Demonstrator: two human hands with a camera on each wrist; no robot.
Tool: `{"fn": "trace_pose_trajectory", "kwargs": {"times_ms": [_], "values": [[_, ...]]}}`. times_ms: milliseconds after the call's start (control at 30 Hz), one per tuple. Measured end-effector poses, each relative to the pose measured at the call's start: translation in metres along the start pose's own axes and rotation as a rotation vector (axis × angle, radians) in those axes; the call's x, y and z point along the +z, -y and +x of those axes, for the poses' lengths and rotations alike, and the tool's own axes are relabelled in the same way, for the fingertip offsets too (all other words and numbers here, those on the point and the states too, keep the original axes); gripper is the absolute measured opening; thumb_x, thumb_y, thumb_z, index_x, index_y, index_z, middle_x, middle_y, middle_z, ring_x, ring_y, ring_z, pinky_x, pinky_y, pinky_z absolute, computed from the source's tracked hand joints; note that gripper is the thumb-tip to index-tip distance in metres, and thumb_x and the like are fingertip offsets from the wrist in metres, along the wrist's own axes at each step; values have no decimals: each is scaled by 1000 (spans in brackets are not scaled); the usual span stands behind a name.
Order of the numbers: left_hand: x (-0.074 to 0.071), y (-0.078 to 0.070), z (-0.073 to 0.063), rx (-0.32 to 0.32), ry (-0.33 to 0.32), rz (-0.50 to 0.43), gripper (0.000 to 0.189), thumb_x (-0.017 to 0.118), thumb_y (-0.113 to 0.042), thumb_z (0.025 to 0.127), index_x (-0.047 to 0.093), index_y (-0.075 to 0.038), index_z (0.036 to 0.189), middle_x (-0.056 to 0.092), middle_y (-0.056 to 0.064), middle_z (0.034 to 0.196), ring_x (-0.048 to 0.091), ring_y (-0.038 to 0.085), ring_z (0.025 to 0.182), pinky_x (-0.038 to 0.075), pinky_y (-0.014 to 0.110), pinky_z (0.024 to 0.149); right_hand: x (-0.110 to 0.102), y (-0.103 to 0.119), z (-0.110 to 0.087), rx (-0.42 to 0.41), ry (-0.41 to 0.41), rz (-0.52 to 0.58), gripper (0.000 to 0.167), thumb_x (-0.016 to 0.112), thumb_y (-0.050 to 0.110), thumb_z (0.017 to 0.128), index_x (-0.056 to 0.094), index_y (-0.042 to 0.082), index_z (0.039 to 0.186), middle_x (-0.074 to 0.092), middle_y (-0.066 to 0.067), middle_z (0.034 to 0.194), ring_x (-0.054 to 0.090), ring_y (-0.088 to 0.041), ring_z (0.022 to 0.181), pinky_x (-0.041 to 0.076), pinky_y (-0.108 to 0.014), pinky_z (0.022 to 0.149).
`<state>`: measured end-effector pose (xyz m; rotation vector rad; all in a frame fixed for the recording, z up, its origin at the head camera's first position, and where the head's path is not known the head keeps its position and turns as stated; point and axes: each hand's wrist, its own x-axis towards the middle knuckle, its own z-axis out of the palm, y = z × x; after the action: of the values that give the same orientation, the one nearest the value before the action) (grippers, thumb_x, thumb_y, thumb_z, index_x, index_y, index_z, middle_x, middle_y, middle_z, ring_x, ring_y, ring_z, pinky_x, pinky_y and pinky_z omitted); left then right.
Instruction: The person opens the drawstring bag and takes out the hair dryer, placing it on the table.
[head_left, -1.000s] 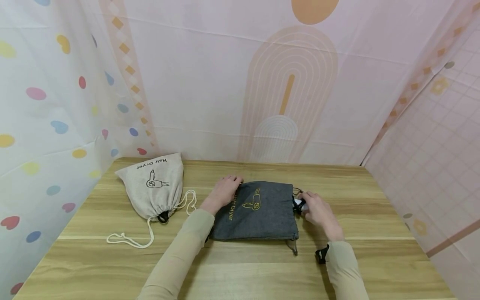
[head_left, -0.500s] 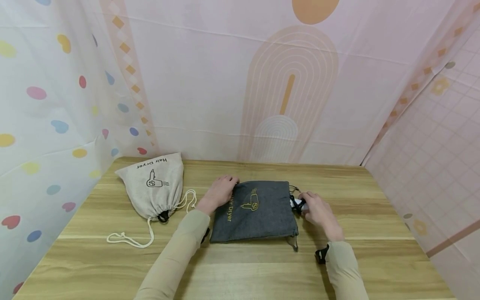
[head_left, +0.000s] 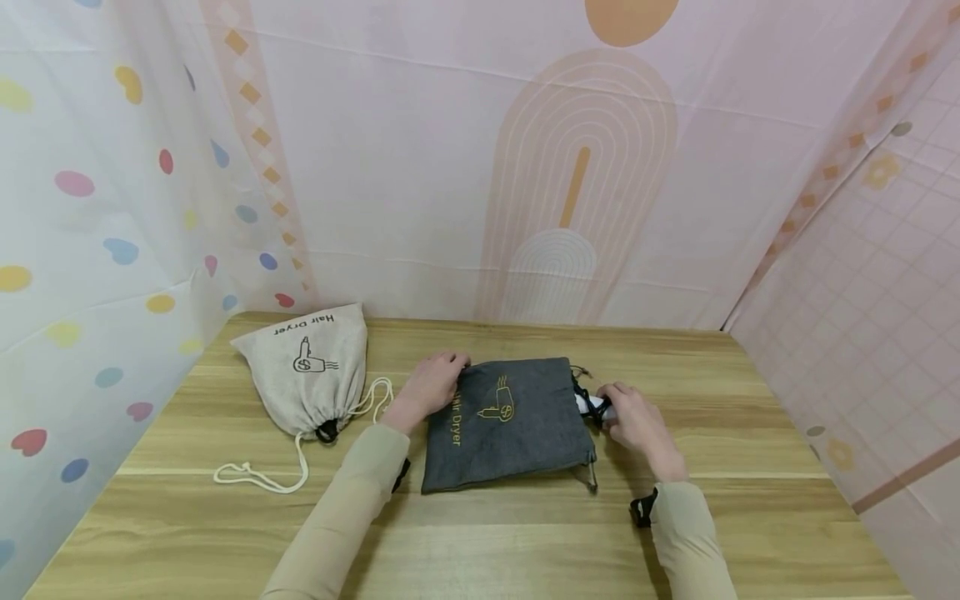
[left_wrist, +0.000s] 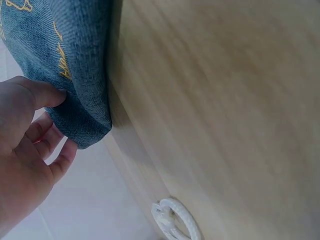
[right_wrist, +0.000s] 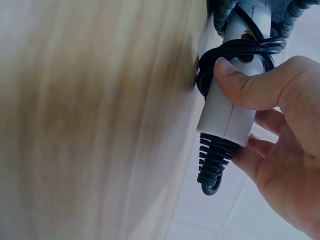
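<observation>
In the head view, the step seems to be working the charcoal drawstring bag (head_left: 521,442) along the hair dryer (head_left: 582,404) partly inside it, calling for a steady hold as the bag slides, on a wood-grain table (head_left: 525,554) before patterned drapes (head_left: 405,167). In the left wrist view, the left hand (left_wrist: 22,150) pinches the bag's corner; in the right wrist view, the right hand (right_wrist: 292,145) grips the grey handle (right_wrist: 227,110).

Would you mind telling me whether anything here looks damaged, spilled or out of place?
Nothing looks damaged or spilled. What stands out is a pale handle looped with black cord, poking from the mouth of the dark gray bag: it looks only partly bagged, held by the right hand.
</observation>
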<state>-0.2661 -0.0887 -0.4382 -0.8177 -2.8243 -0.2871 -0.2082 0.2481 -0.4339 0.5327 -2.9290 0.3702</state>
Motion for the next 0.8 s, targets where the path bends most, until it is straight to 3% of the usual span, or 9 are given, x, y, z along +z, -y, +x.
{"fn": "trace_pose_trajectory", "kwargs": {"times_ms": [433,800], "values": [[-3,2,-6,-20,19,-8,27,56,-1,89,56,-8,115,64,16,108,62,33,102,51,47,86,1,1,1,9,4,-1,50,65,-12,66,60,1,114,63,-18,111,61,-37,98,54,-44,66],[-5,3,-11,-24,-2,-30,27,57,0,87,57,-8,113,64,16,111,60,33,106,50,47,89,-2,2,0,16,18,-7,52,64,-13,64,59,2,114,62,-18,111,60,-38,100,55,-46,68]]}}
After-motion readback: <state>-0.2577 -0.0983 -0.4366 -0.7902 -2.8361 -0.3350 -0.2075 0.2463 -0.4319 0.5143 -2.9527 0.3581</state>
